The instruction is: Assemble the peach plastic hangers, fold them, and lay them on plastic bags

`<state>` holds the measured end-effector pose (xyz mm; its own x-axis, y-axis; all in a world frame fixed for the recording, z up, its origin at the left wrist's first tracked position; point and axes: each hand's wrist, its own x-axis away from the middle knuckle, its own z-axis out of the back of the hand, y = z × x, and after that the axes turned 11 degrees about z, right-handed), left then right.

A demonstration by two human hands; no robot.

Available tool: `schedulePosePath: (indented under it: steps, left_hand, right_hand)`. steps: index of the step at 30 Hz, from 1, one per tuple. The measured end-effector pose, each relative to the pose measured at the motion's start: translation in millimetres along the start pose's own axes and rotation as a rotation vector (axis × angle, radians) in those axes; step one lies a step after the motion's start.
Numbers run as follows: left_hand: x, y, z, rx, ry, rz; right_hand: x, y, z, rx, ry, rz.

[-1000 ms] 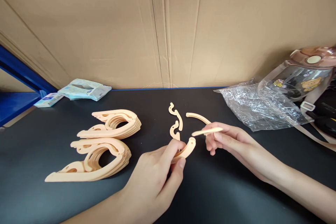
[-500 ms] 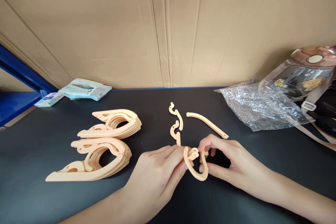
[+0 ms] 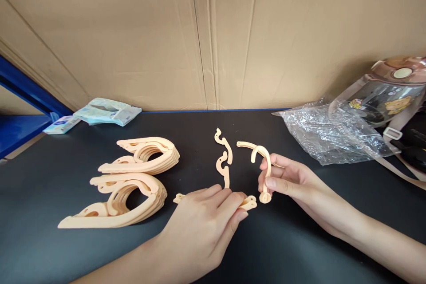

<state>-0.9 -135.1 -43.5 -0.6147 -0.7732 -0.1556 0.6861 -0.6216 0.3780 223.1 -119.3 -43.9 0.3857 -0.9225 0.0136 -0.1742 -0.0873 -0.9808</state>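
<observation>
My right hand [image 3: 289,177] pinches a cream plastic hanger hook [image 3: 268,162], its curve upward and its round disc end [image 3: 265,197] at the bottom. My left hand [image 3: 213,217] is closed on cream hanger arms [image 3: 249,203], whose holed ends stick out on both sides; the middle is hidden under my fingers. A small gap separates these arms from the hook. Beyond my left hand lie two small curved hanger pieces [image 3: 226,171]. A long slim hanger arm [image 3: 245,144] rests behind the hook, partly covered by it and my right hand.
Two stacks of folded hangers [image 3: 156,191], [image 3: 166,155] lie at left. Tissue packs [image 3: 109,113] sit at the back left. A crumpled clear plastic bag [image 3: 319,133] and a strapped water bottle [image 3: 376,106] stand at right. Cardboard [image 3: 149,44] walls off the back of the black table [image 3: 186,128].
My right hand has turned the hook from curve down to curve up and moved it slightly right and away. The hanger arms in my left hand now show at both sides.
</observation>
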Motion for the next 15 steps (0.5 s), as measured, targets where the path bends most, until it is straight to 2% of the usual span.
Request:
schedulePosePath:
  steps: [4, 9, 15]
  left_hand:
    - [-0.1, -0.2, -0.5, -0.035, -0.006, -0.023]
    - [2.7, -3.7, -6.0, -0.059, 0.092, -0.077]
    - [2.9, -1.5, -8.5, -0.006, 0.000, -0.066]
  right_hand:
    - [-0.6, 3.9, 0.7, -0.051, -0.031, -0.045]
    - [-1.1, 6.9, 1.2, -0.019, -0.066, -0.073]
    - [1.0, 3.2, -4.0, 0.046, -0.084, -0.039]
